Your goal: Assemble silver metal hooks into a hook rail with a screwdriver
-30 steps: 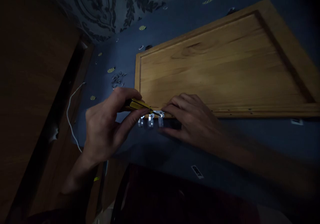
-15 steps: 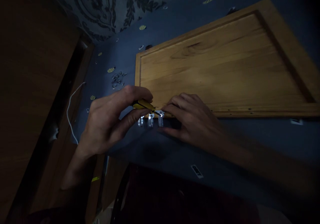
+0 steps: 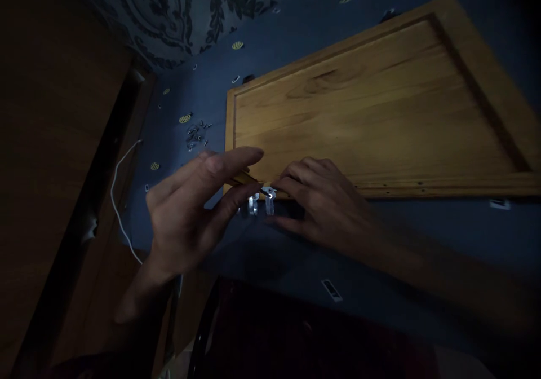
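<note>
My left hand (image 3: pixel 192 201) is closed around a yellow-handled screwdriver (image 3: pixel 245 177), much of the handle hidden by the fingers. Its thin tip meets the flat tab of a shiny metal clip (image 3: pixel 269 203) at the near edge of a wooden panel (image 3: pixel 346 105). Another curved metal clip (image 3: pixel 252 205) sits just left of that one, partly behind my thumb. My right hand (image 3: pixel 321 195) rests on the panel's near edge, its fingers bent and the fingertips beside the right-hand clip. Whether those fingertips pinch anything cannot be made out.
Beyond my left hand, a small heap of screws (image 3: pixel 196 133) lies on the blue patterned cloth (image 3: pixel 270 255). A white cable (image 3: pixel 113 193) hangs over the table's left edge. Dark wooden furniture (image 3: pixel 51 114) stands at left, and a patterned wall covering (image 3: pixel 164 12) is behind.
My left hand has turned round the screwdriver, its index finger now stretched further forward and covering more of the handle. The right hand stays at the clip. The view has shifted slightly.
</note>
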`<act>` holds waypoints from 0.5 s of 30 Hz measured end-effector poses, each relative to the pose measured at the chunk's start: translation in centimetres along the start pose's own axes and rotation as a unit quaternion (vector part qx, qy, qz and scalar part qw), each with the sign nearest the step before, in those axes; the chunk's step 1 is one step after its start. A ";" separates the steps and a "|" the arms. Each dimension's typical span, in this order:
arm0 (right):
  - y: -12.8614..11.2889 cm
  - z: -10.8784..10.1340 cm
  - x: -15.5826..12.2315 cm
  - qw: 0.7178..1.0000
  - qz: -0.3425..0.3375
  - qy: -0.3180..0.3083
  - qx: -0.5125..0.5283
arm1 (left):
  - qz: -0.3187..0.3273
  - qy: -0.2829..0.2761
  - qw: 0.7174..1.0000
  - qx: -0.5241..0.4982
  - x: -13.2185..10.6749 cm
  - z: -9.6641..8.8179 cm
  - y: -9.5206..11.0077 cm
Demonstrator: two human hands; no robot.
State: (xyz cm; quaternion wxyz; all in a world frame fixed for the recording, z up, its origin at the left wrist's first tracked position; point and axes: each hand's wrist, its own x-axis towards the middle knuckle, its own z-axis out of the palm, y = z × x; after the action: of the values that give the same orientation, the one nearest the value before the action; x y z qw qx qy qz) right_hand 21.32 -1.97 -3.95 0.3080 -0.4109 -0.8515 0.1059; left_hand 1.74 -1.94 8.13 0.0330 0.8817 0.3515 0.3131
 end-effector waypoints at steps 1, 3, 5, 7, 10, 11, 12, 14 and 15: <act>0.0 0.0 0.0 1.000 -0.001 0.002 -0.001 | 0.006 -0.002 1.000 -0.020 0.1 -0.1 -0.2; 0.0 0.0 0.0 1.000 0.001 0.003 -0.001 | 0.013 -0.011 0.998 -0.066 0.3 -0.2 -0.8; 0.0 0.0 0.0 1.000 0.006 0.004 0.003 | 0.020 -0.027 0.994 -0.103 0.6 -0.4 -1.3; 0.0 0.0 0.0 1.000 0.007 0.004 0.006 | 0.022 -0.046 0.992 -0.118 0.9 -0.6 -1.6; 0.1 0.0 0.0 1.000 0.003 0.006 0.002 | 0.022 -0.075 0.990 -0.119 1.4 -1.0 -1.8; 0.1 0.0 0.0 1.000 0.001 0.008 0.001 | 0.026 -0.085 0.989 -0.114 1.5 -1.1 -1.9; 0.1 0.0 0.0 1.000 -0.001 0.008 0.002 | 0.035 -0.094 0.989 -0.107 1.6 -1.2 -1.9; 0.1 0.0 0.0 1.000 -0.004 0.010 0.005 | 0.047 -0.099 0.990 -0.087 1.6 -1.3 -2.1; 0.1 0.1 0.0 1.000 -0.005 0.012 0.005 | 0.050 -0.092 0.992 -0.076 1.5 -1.3 -2.1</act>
State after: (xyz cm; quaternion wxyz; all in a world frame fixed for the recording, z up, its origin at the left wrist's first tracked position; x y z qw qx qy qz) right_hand 21.31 -1.91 -4.02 0.3210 -0.4061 -0.8494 0.1033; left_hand 0.58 0.42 9.41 0.1165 0.9182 0.2776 0.2573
